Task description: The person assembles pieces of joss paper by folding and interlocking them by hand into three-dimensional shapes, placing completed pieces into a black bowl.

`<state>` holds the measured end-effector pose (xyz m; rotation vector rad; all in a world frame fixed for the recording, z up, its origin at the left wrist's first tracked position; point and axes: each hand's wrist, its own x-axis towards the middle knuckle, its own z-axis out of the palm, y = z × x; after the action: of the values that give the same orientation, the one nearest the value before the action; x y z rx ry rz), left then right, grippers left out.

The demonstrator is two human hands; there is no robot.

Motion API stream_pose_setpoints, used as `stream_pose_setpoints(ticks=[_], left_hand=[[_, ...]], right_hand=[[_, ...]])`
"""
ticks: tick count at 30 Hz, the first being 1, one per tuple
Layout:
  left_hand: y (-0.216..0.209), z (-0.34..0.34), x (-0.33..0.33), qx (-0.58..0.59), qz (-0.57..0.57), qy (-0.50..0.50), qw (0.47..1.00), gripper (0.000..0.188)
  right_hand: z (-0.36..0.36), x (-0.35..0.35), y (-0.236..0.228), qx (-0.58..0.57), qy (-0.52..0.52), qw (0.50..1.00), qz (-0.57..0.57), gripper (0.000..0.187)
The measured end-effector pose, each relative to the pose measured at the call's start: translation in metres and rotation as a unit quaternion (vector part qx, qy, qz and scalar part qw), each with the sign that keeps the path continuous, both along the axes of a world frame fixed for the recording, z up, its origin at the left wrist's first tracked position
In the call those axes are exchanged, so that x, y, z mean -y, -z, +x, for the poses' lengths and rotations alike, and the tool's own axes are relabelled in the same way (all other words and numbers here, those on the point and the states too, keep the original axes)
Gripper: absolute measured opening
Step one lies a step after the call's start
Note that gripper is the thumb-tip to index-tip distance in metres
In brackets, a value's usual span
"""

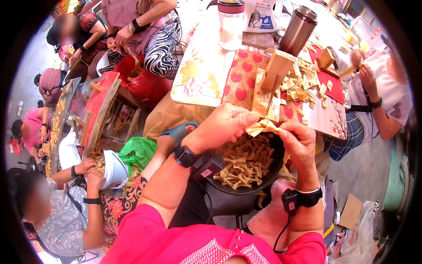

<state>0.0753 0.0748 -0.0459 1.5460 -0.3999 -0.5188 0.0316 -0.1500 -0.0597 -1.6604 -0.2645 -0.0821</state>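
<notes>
Pinched between my two hands is a pale yellow strip (265, 126), folded or knotted, that looks like bean curd skin. My left hand (224, 125) is closed on its left end. The fingers of my right hand (301, 143) grip the right end, and a loose strip hangs below them. Under both hands sits a round dark pan (239, 192) holding many small yellow knotted pieces (246, 163). Just beyond, on the table, stands a wooden block stand (278, 70), with loose yellow strips (301, 90) heaped to its right.
Beyond the pan are a clear jar (231, 28), a white jug (263, 15) and a steel flask (299, 31). People work around me. At left are a white bucket (116, 169), a green bag (138, 152) and a red-topped bench (99, 103). A pink cloth (274, 211) lies near my right forearm.
</notes>
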Motion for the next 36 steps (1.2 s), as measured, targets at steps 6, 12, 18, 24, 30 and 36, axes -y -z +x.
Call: stream_pose_setpoints(ticks=[6,12,18,24,30,36], left_hand=[[-0.001,-0.001,0.003,-0.116,-0.035,0.082,0.989,0.034],[0.007,0.003,0.004,-0.237,-0.149,0.036,0.959,0.031],[0.031,0.034,0.017,0.101,0.032,-0.11,0.988,0.03],[0.045,0.052,0.021,0.111,0.038,-0.162,0.98,0.029],[0.043,0.054,0.017,0.077,0.03,-0.173,0.981,0.031],[0.048,0.055,0.018,0.089,0.051,-0.169,0.98,0.032]], right_hand=[[0.001,-0.001,0.0,-0.018,0.02,0.999,-0.031,0.006],[0.01,0.019,-0.002,-0.064,0.028,0.997,-0.041,0.015],[0.045,0.013,0.003,-0.104,0.021,0.994,0.03,0.014],[0.068,0.006,0.017,-0.028,0.081,0.996,-0.017,0.014],[0.074,-0.004,0.015,-0.078,0.09,0.993,0.001,0.016],[0.078,-0.001,0.023,-0.063,0.099,0.993,0.003,0.016]])
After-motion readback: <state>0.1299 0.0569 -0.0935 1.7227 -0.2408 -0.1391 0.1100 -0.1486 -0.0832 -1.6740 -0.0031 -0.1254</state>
